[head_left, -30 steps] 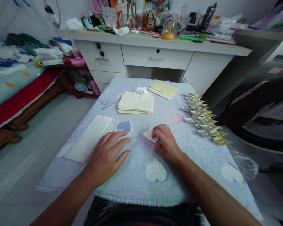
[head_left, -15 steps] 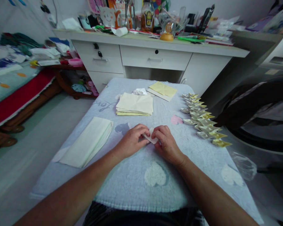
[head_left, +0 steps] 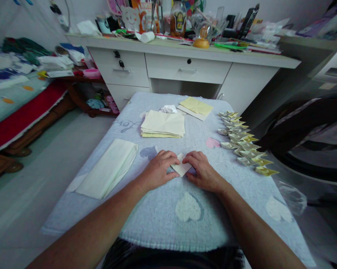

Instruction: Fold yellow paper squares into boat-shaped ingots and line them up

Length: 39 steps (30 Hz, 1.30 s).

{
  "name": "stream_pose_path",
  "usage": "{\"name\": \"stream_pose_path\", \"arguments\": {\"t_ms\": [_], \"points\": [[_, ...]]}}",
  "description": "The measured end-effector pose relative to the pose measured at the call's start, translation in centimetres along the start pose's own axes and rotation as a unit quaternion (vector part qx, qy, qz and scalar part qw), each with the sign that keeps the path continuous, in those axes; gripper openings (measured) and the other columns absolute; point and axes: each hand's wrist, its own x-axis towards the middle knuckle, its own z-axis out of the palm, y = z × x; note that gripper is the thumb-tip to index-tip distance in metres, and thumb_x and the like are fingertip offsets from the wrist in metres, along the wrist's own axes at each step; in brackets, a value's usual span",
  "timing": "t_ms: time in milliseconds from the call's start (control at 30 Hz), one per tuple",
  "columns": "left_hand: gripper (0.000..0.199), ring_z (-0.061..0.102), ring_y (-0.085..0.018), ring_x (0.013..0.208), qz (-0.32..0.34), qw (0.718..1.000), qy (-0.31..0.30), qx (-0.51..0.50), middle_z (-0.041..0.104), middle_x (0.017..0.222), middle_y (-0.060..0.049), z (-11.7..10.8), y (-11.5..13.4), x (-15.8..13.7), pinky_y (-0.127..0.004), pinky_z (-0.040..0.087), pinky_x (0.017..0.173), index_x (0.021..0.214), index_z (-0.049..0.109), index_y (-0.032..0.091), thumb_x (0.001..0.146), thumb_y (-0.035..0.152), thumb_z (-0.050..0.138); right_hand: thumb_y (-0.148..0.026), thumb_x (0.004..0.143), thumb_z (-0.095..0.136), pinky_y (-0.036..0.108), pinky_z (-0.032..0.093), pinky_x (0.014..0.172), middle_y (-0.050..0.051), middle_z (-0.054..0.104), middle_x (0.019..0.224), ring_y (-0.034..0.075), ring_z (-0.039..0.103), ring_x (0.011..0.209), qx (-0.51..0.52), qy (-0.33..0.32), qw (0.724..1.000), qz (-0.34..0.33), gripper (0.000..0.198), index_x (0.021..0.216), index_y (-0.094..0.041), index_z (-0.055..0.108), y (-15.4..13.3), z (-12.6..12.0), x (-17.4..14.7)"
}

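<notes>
Folded paper (head_left: 181, 169) lay as a small diamond on the cloth-covered counter (head_left: 157, 220) in my head view. A second earlier, my left hand (head_left: 159, 169) had hung clear of it; by now its curled fingers gripped one corner, and my right hand (head_left: 204, 170) gripped the opposite one. I judged the paper better steadied for precise folding.

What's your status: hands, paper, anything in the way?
Left hand and right hand at opposite corners of small white paper; grip unclear. Paper over blue cloth. Paper stack beyond, paper boats off right; neither in the way.
</notes>
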Motion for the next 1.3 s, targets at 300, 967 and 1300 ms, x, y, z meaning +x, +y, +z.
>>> {"name": "stream_pose_path", "arguments": {"t_ms": [300, 967, 1300], "points": [[0.013, 0.055, -0.020, 0.095, 0.054, 0.998, 0.030, -0.004, 0.065, 0.099, -0.005, 0.4, -0.2, 0.1, -0.035, 0.045, 0.086, 0.093, 0.069, 0.020, 0.090, 0.025, 0.058, -0.015, 0.078, 0.065, 0.037, 0.038, 0.085, 0.006, 0.058, 0.100, 0.023, 0.049, 0.094, 0.015, 0.015, 1.000, -0.009, 0.024, 0.100, -0.020, 0.058, 0.4, -0.1, 0.2], [0.006, 0.053, -0.019, 0.085, 0.058, 0.995, -0.007, 0.083, 0.064, 0.084, -0.003, 0.2, 0.4, -0.1, -0.032, 0.043, 0.077, 0.084, 0.065, 0.019, 0.083, 0.014, 0.061, -0.005, 0.077, 0.056, 0.033, 0.036, 0.077, 0.005, 0.058, 0.087, 0.021, 0.048, 0.086, -0.050, 0.028, 0.998, -0.007, 0.017, 0.084, -0.019, 0.060, 0.1, 0.7, 0.3], [0.009, 0.054, -0.019, 0.082, 0.043, 0.997, -0.018, 0.069, 0.064, 0.081, -0.004, 0.0, 0.0, -0.2, -0.032, 0.043, 0.075, 0.083, 0.068, 0.018, 0.087, 0.021, 0.060, -0.004, 0.078, 0.059, 0.032, 0.036, 0.076, 0.003, 0.059, 0.083, 0.019, 0.051, 0.084, -0.019, 0.011, 1.000, 0.016, 0.014, 0.079, -0.018, 0.061, 0.3, 0.5, 0.3]]}}
